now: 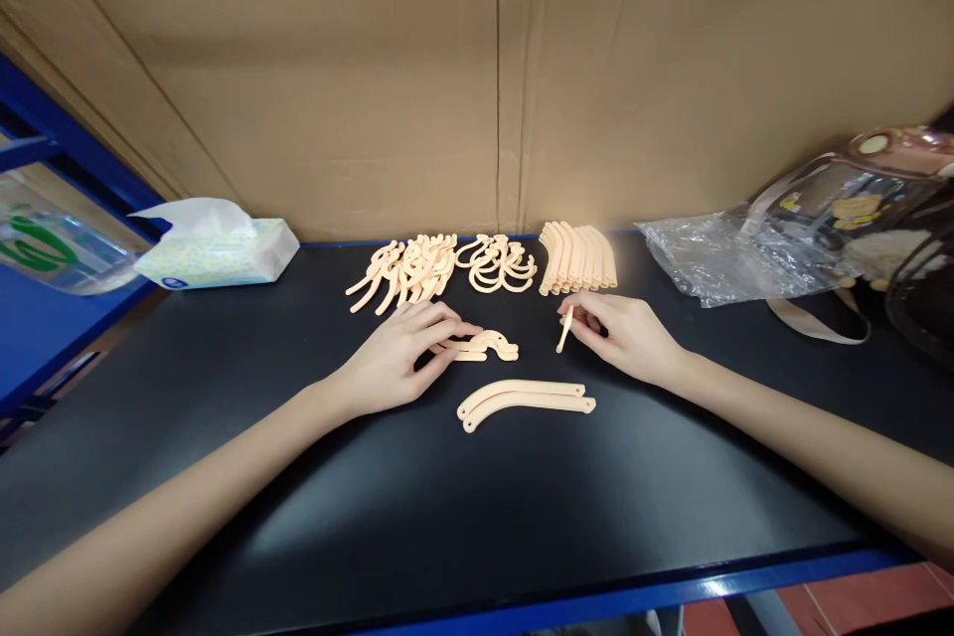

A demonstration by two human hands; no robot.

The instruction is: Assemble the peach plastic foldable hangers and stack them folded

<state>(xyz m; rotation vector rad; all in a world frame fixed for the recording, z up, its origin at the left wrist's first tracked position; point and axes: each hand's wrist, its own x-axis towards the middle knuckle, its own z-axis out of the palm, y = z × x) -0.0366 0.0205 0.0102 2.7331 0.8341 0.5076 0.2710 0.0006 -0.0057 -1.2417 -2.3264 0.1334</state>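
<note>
The black counter [484, 527] runs back to a cardboard wall [335, 70] and forward to its blue front edge [641, 606]; bare surface stretches from the two long curved strips [529, 396] to that edge. A tissue pack [224, 258] bounds the left rear, a crumpled plastic bag [730, 258] the right rear. Three groups, a jumbled pile [424, 263], a hooked pile [503, 268] and a neat row [577, 258], line the back, just beyond the hands. The left hand [406, 358], narrowly bent, touches the left end of the hooked pieces [498, 345]; whether it grips them I cannot tell. The right hand [622, 333] pinches a slim piece [566, 330], seen edge-on, between thumb and fingers.
</note>
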